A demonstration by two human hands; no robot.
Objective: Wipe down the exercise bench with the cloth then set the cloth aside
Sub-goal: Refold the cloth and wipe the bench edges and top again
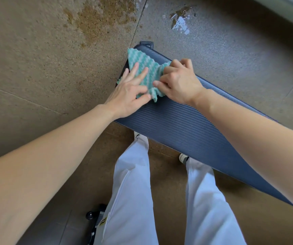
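We judge wiping underway: cloth (145, 73) at bench's (186, 131) 11 o'clock end. Left hand (129, 92) flat, fingers spread; right hand (179, 82) pinches cloth edge. Setting aside remains.

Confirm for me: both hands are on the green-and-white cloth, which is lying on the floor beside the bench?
Not quite. Both hands, left and right, are on the cloth, but it lies on the bench pad near its far end, not the floor. The head view shows this.
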